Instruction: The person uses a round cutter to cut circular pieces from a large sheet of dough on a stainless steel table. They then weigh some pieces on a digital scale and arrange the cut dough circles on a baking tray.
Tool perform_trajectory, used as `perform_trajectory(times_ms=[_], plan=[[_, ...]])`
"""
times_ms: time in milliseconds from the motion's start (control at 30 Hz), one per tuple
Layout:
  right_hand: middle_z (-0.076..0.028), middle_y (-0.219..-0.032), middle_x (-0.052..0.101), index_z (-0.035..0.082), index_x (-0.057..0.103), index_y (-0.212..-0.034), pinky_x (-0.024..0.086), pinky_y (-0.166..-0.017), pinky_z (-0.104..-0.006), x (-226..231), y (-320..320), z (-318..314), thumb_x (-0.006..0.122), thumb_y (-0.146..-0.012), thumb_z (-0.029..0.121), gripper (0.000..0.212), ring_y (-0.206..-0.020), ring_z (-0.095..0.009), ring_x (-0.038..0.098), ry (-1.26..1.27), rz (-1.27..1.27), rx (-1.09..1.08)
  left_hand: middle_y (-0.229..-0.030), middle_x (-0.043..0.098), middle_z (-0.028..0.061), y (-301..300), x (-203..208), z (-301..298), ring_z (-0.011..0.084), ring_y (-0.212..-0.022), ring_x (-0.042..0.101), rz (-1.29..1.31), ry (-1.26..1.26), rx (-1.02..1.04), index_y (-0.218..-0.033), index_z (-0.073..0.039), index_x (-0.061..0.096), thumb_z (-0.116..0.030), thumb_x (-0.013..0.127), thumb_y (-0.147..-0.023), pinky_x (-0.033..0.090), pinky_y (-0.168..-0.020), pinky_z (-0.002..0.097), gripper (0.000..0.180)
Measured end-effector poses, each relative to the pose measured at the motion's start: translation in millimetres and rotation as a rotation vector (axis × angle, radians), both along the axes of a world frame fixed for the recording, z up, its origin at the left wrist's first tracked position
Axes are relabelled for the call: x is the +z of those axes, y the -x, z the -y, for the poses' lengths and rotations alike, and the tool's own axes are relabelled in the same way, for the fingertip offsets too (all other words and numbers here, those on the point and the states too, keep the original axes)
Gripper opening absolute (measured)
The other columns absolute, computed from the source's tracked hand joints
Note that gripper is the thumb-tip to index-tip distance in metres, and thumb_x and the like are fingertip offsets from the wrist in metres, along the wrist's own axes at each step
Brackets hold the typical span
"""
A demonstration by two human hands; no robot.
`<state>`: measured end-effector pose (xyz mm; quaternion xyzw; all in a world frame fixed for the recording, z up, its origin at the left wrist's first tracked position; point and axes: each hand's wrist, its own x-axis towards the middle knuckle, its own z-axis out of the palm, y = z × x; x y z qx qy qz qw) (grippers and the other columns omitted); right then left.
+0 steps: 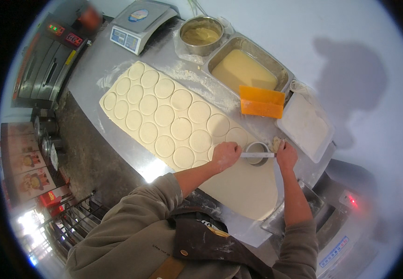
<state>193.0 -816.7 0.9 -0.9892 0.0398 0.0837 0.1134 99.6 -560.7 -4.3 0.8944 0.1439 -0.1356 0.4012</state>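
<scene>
A long sheet of pale dough (238, 190) lies on the metal table, with several rows of cut circles across its left and middle; its near right end is uncut. Over the dough's right edge is a round dough cutter (257, 161), a metal ring with a pale bar handle across its top. My left hand (227, 154) is closed in a fist at the bar's left end. My right hand (286, 156) closes round the right end, its thumb near a small dough scrap (276, 144). The fingers partly hide the bar's ends.
Behind the dough stand a digital scale (138, 23), a round metal pot (201, 35) and a rectangular pan of yellowish mixture (245, 69). An orange scraper (262, 102) leans at that pan's near corner, beside a white tray (305, 125). An oven (48, 65) stands far left.
</scene>
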Motion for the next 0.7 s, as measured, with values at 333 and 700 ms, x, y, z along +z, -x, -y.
perform_trajectory(times_ms=[333, 700], plan=[[-0.024, -0.091, 0.073, 0.004, 0.074, -0.092, 0.051, -0.078, -0.058, -1.3, -0.2, 0.3, 0.048, -0.107, 0.041, 0.048, -0.088, -0.048, 0.068, -0.037, -0.03, -0.013, -0.084, 0.073, 0.0231, -2.0, 0.8, 0.1, 0.0442, -0.08, 0.071, -0.018, -0.005, -0.007, -0.083, -0.004, 0.075, -0.034, 0.057, -0.096, 0.057, -0.076, 0.0563, 0.037], [-0.021, -0.085, 0.073, 0.005, 0.072, -0.086, 0.052, -0.073, -0.0565, -13.5, 3.3, 0.1, 0.048, -0.106, 0.04, 0.047, -0.082, -0.045, 0.069, -0.002, 0.026, -0.018, -0.083, 0.073, 0.0227, -8.0, 1.4, -0.4, 0.0452, -0.078, 0.071, -0.017, -0.031, -0.033, -0.082, -0.004, 0.074, -0.034, 0.054, -0.097, 0.056, -0.075, 0.0571, 0.039]])
